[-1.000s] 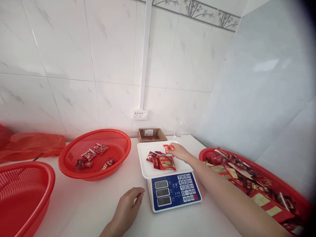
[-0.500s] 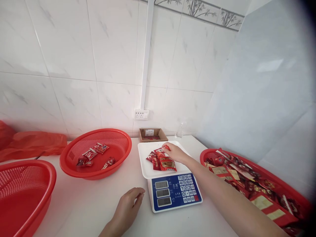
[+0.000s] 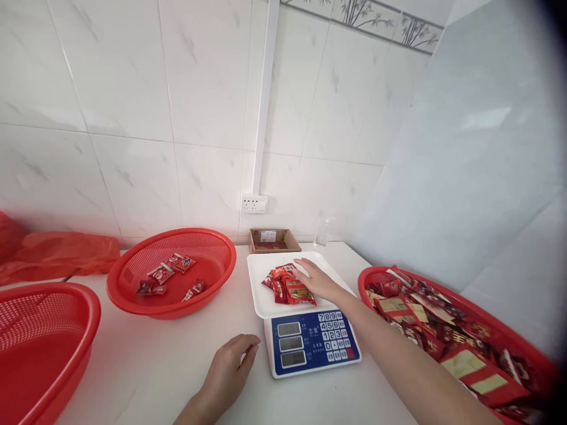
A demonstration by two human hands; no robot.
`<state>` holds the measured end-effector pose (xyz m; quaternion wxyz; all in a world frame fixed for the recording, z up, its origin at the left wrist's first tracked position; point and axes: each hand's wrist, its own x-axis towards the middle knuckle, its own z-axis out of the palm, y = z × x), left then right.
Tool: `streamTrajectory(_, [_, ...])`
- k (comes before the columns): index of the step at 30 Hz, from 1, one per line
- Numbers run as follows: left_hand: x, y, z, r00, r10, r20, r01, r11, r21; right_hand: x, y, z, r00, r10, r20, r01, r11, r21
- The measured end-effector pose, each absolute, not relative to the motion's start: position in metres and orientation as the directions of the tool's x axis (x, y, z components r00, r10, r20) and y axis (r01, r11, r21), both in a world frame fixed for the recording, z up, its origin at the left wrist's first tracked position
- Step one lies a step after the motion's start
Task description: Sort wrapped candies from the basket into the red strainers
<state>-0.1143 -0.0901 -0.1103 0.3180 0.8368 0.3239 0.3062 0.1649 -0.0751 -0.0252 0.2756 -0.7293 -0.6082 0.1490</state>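
On the white pan [image 3: 262, 301] of a digital scale [image 3: 313, 342] lies a small pile of red snack packets [image 3: 284, 286], some with gold print. My right hand [image 3: 316, 280] is over the right side of this pile, fingers stretched out and thumb apart, with no packet gripped. Whether its fingertips touch the top packet, I cannot tell. My left hand [image 3: 228, 369] rests on the white table left of the scale's displays. Its fingers are curled, the thumb tip close to the forefinger, and nothing shows in them.
A red basket [image 3: 447, 277] full of mixed packets stands at the right. To the left, another red basket [image 3: 172, 313] holds several packets, and a third red basket [image 3: 84, 330] is nearer. Behind the scale are a cardboard box [image 3: 290, 241] and a clear plastic container [image 3: 322, 235].
My right hand's fingers have straightened and come off the top packet, the hand shifting slightly right. The pile stays on the pan. My left hand is almost unmoved.
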Motion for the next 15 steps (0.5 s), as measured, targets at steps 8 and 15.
streamTrajectory(8, [-0.115, -0.086, -0.113, 0.550, 0.751, 0.366, 0.350, -0.605, 0.716, 0.131, -0.057, -0.027, 0.150, 0.964, 0.218, 0.778, 0.022, -0.628])
streamTrajectory(15, [-0.131, -0.077, -0.090, 0.329, 0.685, 0.650, 0.512, -0.708, 0.487, 0.103, -0.148, -0.036, 0.401, 0.782, 0.476, 0.608, 0.162, -0.778])
